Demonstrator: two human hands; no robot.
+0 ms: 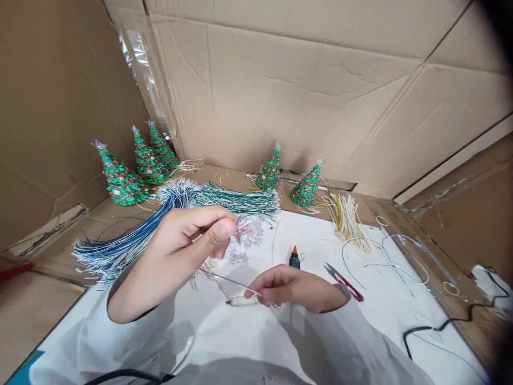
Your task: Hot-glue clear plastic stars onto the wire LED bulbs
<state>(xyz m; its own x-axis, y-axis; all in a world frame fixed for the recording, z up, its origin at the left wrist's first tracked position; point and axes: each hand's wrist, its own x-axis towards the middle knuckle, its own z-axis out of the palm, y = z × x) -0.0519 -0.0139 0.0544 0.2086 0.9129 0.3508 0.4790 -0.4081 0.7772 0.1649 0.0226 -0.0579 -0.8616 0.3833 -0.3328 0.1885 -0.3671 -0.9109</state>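
Observation:
My left hand [192, 232] is raised over the white work surface [393, 310], thumb and forefinger pinched on a small clear plastic star [242, 224]. More clear stars [245, 243] lie in a loose pile just beyond it. My right hand [286, 286] rests lower, fingers closed on a thin wire lead [232, 279] that runs off to the left. A small clear tube-like part [242, 301] lies on the surface just under that hand.
Green glitter Christmas trees stand at back left [122, 179] and back centre [306, 187]. Bundles of blue [120, 246], green [240, 200] and yellow wire [347, 219] lie behind. Red-handled snips [344, 282], a glue-gun tip [294, 259] and a black cable [441, 323] sit at right. Cardboard walls [304, 91] surround all.

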